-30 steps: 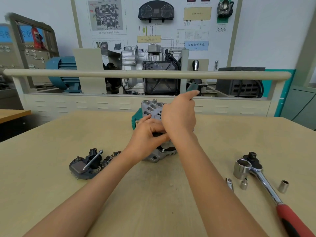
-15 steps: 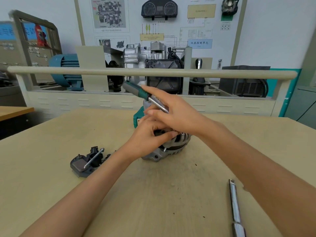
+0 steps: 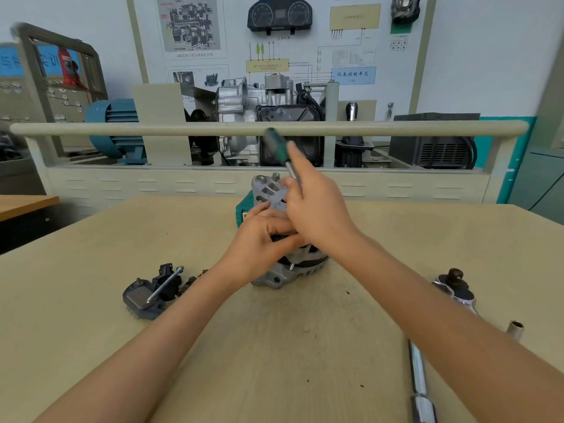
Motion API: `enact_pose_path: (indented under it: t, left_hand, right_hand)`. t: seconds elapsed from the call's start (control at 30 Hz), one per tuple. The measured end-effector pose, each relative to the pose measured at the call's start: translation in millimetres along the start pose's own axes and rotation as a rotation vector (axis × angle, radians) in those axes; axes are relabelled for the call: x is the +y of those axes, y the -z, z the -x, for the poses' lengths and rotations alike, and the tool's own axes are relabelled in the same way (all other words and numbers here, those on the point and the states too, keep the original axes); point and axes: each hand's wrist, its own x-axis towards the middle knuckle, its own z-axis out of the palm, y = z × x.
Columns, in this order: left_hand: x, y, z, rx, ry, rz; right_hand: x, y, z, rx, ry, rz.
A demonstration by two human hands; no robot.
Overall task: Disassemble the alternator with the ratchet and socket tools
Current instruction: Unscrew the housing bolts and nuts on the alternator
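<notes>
At mid-bench the alternator (image 3: 290,267) sat under both hands. We judged we were prying/loosening w/ a screwdriver (image 3: 279,151), not yet the ratchet (image 3: 454,288), which lay well apart to the right. Left hand (image 3: 259,242) curled on the housing, steadying it; right hand (image 3: 317,206) gripped the screwdriver shaft. Next move prob. needs firm bracing, tip seated.

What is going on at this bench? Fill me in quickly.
A person is taking apart an alternator on a tan table. The left hand grips the alternator's top to steady it, while the right hand holds a green-handled screwdriver angled down into the housing. A removed dark part lies to the left. The ratchet and a loose socket sit unused on the right.
</notes>
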Motion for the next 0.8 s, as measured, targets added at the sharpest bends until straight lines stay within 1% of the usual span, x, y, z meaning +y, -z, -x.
enact_pose_path:
  t: [0.07,0.13,0.2,0.27,0.47,0.57,0.6,0.67,0.73,0.8]
  left_hand:
    - [-3,-1,-1,-0.002,0.02,-0.01]
    - [-2,-2,0,0.001,0.008,-0.025]
    - [-2,-3,1,0.004,-0.013,-0.043]
    - [-3,-5,1,-0.004,-0.014,-0.042]
    - [-2,-2,1,0.017,-0.03,-0.054]
    - [2,-2,0,-0.002,-0.035,-0.039]
    - [3,-1,-1,-0.01,-0.036,-0.029]
    - [3,-1,-2,-0.031,-0.029,0.002]
    - [1,0,-3,-0.051,0.008,0.068]
    - [1,1,-3,-0.065,0.087,0.116]
  right_hand:
    - [0,-7,4,0.155,-0.134,0.08]
    - [1,-13,5,0.276,-0.268,0.054]
    - [2,-16,3,0.337,-0.35,0.015]
    - [3,-14,2,0.334,-0.364,0.033]
    - [4,-7,-4,0.12,-0.132,0.104]
    - [5,-1,-10,-0.001,-0.005,0.152]
    - [5,2,-11,-0.069,0.042,0.11]
    - [4,7,-13,-0.229,0.091,-0.121]
    - [2,11,-15,-0.382,0.062,-0.342]
    - [0,15,-18,-0.495,0.025,-0.451]
